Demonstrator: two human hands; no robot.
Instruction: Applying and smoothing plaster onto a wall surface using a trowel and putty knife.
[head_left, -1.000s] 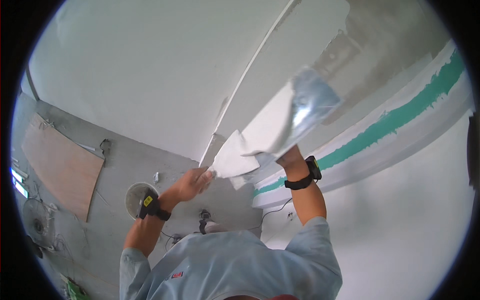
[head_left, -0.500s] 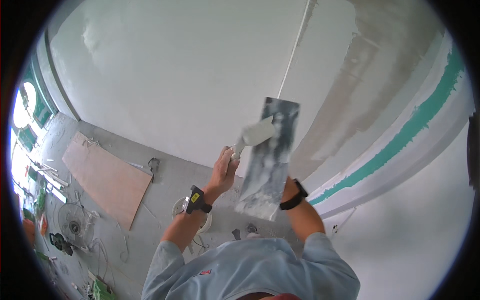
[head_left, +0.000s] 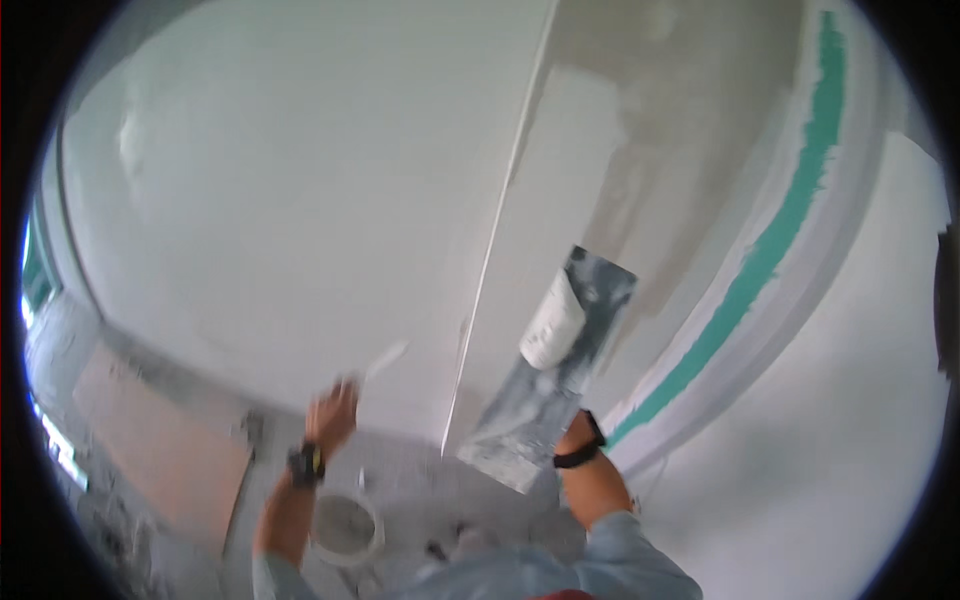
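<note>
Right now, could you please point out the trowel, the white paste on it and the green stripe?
Trowel (head_left: 540, 395): head view, middle of the blade.
White paste (head_left: 553, 325): head view, middle of the lump.
Green stripe (head_left: 768, 255): head view, roughly midway along it.

One wide fisheye view, from the left of two cameras side by side on the person's head, looks down and forward over the light grey-blue cloth shirt, close at the lower edge. The bare hands appear upright and unmirrored, nearer than the dusty grey floor. The smooth pale-grey wall fills much of the upper part; long edges bow toward the round border.
</note>
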